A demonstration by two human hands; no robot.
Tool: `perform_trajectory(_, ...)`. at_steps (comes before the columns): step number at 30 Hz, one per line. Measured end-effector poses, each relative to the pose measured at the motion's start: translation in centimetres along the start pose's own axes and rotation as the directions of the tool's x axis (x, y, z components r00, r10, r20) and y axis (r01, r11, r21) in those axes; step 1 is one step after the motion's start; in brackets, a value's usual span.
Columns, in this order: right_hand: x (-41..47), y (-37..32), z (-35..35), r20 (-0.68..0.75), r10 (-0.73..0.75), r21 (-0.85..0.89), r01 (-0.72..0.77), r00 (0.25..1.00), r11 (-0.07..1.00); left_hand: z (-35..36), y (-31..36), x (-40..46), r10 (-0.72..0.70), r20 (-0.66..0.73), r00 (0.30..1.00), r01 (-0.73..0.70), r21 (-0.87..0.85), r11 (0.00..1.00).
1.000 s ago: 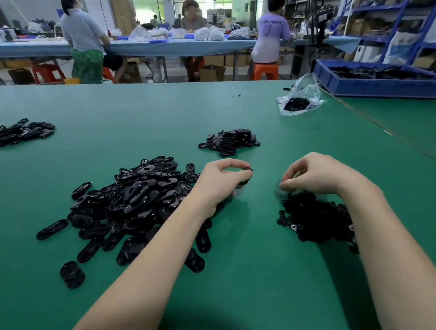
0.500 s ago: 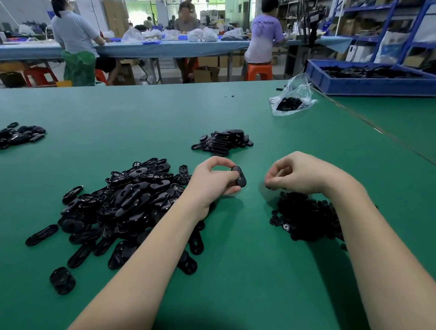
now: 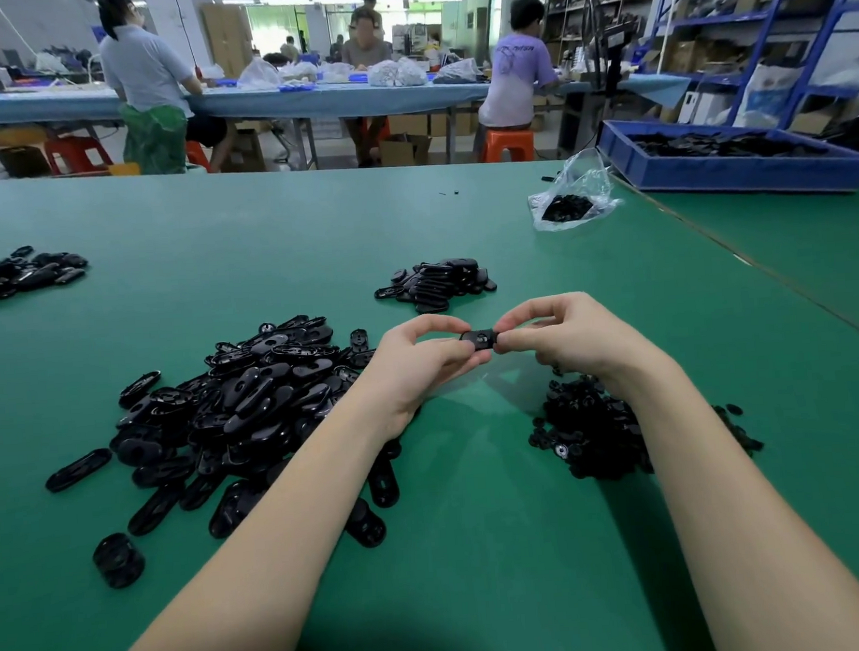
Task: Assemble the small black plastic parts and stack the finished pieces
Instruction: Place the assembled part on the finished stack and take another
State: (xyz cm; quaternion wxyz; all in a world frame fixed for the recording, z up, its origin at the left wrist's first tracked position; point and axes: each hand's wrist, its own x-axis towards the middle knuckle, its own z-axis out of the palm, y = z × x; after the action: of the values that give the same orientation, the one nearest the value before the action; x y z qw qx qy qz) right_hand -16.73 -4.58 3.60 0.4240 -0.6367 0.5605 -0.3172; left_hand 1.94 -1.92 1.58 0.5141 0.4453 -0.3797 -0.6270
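Head view: your two hands meet over the middle of the green worktop (image 3: 481,548) and pinch one small black plastic part (image 3: 479,339) between them, clear of the surface. Your left hand (image 3: 419,358) grips its left end with curled thumb and fingers; your right hand (image 3: 564,334) grips its right end the same way. Whether a second piece is seated in it cannot be told. Under your left forearm lies the large heap of oval black shells (image 3: 232,418) — some scattered toward the near-left edge. Just below your right wrist sits the heap of small round pieces (image 3: 595,436). Beyond your hands, toward the far edge, rests the small pile of finished pieces (image 3: 437,283). Near the far-right corner lies a clear plastic bag (image 3: 573,200) — black parts inside. Another dark pile (image 3: 17,272) lies at the left edge.
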Motion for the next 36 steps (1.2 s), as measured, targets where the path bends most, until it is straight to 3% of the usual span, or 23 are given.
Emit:
perform_trajectory(5,-0.2,0.0,0.0,0.04,0.03,0.031,-0.031,0.999,0.999,0.1,0.1,0.0,-0.019,0.004,1.0,0.019,0.015,1.0)
perform_trajectory(10,-0.2,0.0,0.4,0.007,-0.016,0.08,0.015,1.0,0.997,0.0,-0.1,-0.1,0.042,0.061,0.997,-0.063,0.389,0.919)
perform_trajectory(16,-0.3,-0.3,0.4,-0.012,-0.021,0.047,0.022,1.0,0.999,0.0,-0.2,-0.1,0.1,0.038,0.994,-0.106,0.266,0.958)
perform_trajectory(25,-0.3,-1.1,0.2,-0.111,-0.079,0.017,0.081,0.991,0.997,-0.2,-0.3,0.4,0.194,-0.072,0.978,-0.172,0.245,0.954)
perform_trajectory(29,-0.7,-1.3,0.3,-0.005,-0.03,-0.002,0.03,1.0,1.0,-0.1,0.0,0.3,0.189,-0.035,0.981,-0.178,0.21,0.961)
perform_trajectory(36,0.0,-1.1,0.4,-0.119,-0.002,-0.064,-0.006,0.993,0.998,-0.1,0.3,0.0,0.178,0.019,0.984,-0.177,0.234,0.956)
